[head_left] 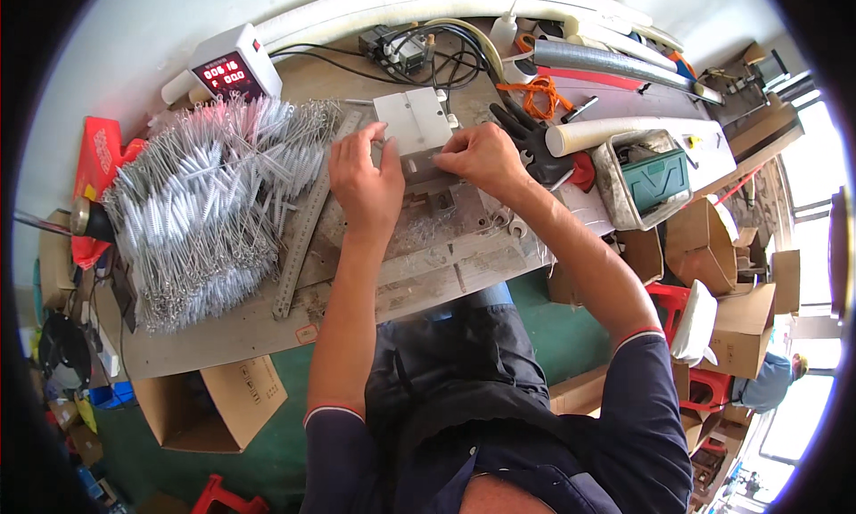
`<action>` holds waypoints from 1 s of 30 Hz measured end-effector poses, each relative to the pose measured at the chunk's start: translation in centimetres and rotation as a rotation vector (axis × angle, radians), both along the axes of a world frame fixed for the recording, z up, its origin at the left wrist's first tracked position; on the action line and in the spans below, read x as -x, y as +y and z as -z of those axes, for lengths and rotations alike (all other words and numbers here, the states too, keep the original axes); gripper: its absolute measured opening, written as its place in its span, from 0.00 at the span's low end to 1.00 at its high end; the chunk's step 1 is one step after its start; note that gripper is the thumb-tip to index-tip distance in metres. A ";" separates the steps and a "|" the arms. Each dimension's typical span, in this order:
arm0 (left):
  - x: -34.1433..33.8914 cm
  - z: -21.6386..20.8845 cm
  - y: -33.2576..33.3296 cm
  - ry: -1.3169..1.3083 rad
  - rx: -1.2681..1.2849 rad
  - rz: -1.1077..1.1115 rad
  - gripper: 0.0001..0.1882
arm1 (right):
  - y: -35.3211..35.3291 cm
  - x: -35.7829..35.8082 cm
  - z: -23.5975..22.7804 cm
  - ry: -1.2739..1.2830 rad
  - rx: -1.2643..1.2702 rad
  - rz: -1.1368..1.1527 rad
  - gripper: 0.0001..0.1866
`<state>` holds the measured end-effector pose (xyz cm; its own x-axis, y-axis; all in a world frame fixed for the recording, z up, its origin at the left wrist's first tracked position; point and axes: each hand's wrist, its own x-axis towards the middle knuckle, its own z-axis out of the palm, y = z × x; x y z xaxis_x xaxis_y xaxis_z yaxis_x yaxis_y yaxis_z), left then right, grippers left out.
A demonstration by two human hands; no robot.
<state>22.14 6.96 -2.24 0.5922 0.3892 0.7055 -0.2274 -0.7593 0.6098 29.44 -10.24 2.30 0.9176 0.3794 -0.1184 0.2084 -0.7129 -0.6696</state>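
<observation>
A white-topped block fixture (414, 122) stands on the workbench, with a grey metal part (419, 168) along its near side. At the fixture's left edge is my left hand (364, 177), its fingers curved and the thumb apart, with nothing visible between them. My right hand (486, 159) is closed in a pinch at the right end of the metal part; whatever lies between its fingertips is too small to make out. A big heap of wire brushes (209, 202) with white bristles and looped ends covers the bench left of my left hand. Between heap and hand lies a long metal ruler (308, 229).
A box with a red digital display (234, 64) stands behind the brushes. Black cables (455, 55) coil behind the fixture. Right of my right hand are a black glove (532, 139), a foam tube (615, 132) and a bin with a green case (655, 177). Cardboard boxes (218, 402) stand below.
</observation>
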 end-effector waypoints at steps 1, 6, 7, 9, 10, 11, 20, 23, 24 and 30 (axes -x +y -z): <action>0.0 0.4 0.1 -0.001 0.015 0.007 0.12 | 0.3 0.0 0.1 0.013 0.030 0.026 0.17; 0.2 1.4 0.7 -0.009 0.080 0.026 0.10 | 1.9 0.4 -0.2 -0.016 0.128 0.063 0.18; 0.3 1.4 0.7 -0.011 0.091 0.026 0.10 | 2.2 0.5 -0.1 -0.038 0.166 0.073 0.18; 0.5 1.3 0.7 -0.020 0.083 0.015 0.10 | 2.5 0.5 0.1 -0.054 0.160 0.088 0.17; 0.6 1.2 0.7 -0.033 0.081 0.036 0.10 | 2.6 0.5 0.3 -0.068 0.142 0.102 0.17; 0.6 1.1 0.7 -0.036 0.092 0.037 0.10 | 2.6 0.5 0.4 -0.070 0.153 0.103 0.17; 1.2 0.9 1.2 0.008 0.133 0.059 0.11 | 3.0 0.5 1.0 -0.019 0.176 0.180 0.19; 1.3 0.9 1.1 0.038 0.146 0.092 0.09 | 3.0 0.6 1.1 -0.047 0.168 0.210 0.18; 1.4 0.9 1.1 0.058 0.146 0.105 0.09 | 3.0 0.6 1.2 -0.037 0.164 0.230 0.18; 1.4 0.8 1.0 0.147 0.214 0.123 0.09 | 3.2 0.9 1.7 -0.030 0.143 0.278 0.16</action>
